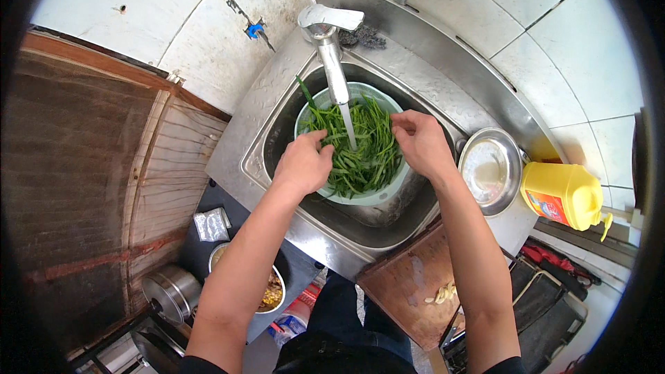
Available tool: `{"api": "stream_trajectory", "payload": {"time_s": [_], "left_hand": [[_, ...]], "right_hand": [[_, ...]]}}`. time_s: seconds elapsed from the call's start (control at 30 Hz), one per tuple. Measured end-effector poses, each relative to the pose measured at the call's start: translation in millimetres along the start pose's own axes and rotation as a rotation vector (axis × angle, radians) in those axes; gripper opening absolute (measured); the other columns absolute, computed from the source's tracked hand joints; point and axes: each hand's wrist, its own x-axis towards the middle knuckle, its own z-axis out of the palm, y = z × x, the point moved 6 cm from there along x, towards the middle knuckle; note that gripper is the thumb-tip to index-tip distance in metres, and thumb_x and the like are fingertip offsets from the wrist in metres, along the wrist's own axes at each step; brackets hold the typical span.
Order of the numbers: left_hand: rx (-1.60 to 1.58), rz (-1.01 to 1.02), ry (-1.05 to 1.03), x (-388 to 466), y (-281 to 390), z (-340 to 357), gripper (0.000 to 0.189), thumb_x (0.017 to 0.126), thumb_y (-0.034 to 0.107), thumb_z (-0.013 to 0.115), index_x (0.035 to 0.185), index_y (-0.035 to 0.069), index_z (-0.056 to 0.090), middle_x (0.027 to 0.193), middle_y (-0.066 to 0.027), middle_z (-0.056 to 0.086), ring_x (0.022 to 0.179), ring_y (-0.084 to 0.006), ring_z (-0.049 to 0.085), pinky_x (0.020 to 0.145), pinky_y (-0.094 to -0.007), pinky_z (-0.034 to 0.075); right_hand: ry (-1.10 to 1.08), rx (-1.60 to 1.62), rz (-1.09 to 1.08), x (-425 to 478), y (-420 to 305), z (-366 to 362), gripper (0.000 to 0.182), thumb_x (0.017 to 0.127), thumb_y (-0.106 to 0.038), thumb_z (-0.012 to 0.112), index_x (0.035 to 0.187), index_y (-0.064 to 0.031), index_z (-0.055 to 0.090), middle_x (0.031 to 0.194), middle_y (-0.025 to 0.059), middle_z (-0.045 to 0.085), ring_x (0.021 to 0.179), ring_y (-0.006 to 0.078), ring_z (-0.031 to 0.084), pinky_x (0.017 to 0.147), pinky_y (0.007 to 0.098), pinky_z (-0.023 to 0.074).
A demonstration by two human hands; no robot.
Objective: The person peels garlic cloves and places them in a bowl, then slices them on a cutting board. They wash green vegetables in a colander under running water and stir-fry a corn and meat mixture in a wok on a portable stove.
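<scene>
Chopped green leafy stalks (361, 166) fill a pale green plastic colander (374, 198) in the steel sink (389, 241). Water runs onto them from the chrome faucet (332, 70). My left hand (305, 162) is at the colander's left side, thumb and fingers apart at the edge of the greens. At the right rim, my right hand (422, 141) has its fingers curled beside the greens; whether it pinches any stalks cannot be made out. One thicker green piece (305, 92) sticks up over the rim at the upper left.
Right of the sink stand a steel bowl (491, 171) and a yellow pump jug (561, 195). A wooden cutting board (410, 285) with peeled garlic cloves (444, 293) lies below the sink. At lower left are a bowl of food (273, 291), partly behind my left arm, and a metal pot (170, 293).
</scene>
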Motion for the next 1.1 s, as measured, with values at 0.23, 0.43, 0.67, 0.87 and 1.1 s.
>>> {"api": "stream_trajectory", "payload": {"time_s": [0.23,0.43,0.67,0.87,1.1], "left_hand": [[-0.02,0.043,0.231,-17,-2,-12,0.029,0.089,0.014,0.061,0.112,-0.003,0.065,0.089,-0.0191,0.072,0.087,-0.0301,0.071,0.081,-0.0382,0.054],[-0.385,-0.048,0.355,-20,-45,21,0.025,0.091,0.008,0.059,0.113,-0.005,0.063,0.095,-0.0159,0.071,0.082,-0.0213,0.07,0.071,-0.0339,0.053],[-0.18,-0.051,0.341,-22,-50,22,0.032,0.084,0.007,0.063,0.114,-0.005,0.063,0.102,-0.0186,0.07,0.085,-0.0268,0.07,0.077,-0.0358,0.054],[-0.13,-0.131,0.19,-4,-77,47,0.044,0.085,0.011,0.06,0.125,-0.006,0.054,0.11,-0.0269,0.066,0.106,-0.0397,0.064,0.092,-0.0429,0.049],[-0.24,-0.111,0.114,2,-60,57,0.057,0.086,0.017,0.06,0.134,-0.009,0.042,0.117,-0.0337,0.06,0.114,-0.0453,0.058,0.098,-0.0448,0.046]], "right_hand": [[0.011,-0.028,0.095,-21,-5,-8,0.024,0.083,-0.013,0.066,0.101,0.002,0.069,0.09,0.02,0.072,0.085,0.0328,0.071,0.078,0.0385,0.0545],[-0.013,-0.251,0.035,-43,-1,53,0.047,0.076,-0.023,0.078,0.111,0.0047,0.062,0.105,0.024,0.066,0.096,0.0366,0.066,0.086,0.0405,0.0525],[-0.018,-0.726,0.002,-41,-13,135,0.087,0.066,-0.034,0.085,0.132,0.0056,0.044,0.129,0.0214,0.05,0.118,0.0333,0.049,0.092,0.0461,0.0459],[0.018,-0.278,0.195,-7,29,131,0.057,0.069,-0.021,0.079,0.115,0.0026,0.055,0.112,0.0229,0.063,0.101,0.0382,0.063,0.087,0.0456,0.0505],[-0.046,0.419,0.255,11,42,87,0.051,0.071,-0.008,0.072,0.117,0.0077,0.059,0.099,0.0235,0.069,0.092,0.0345,0.069,0.082,0.0377,0.053]]}}
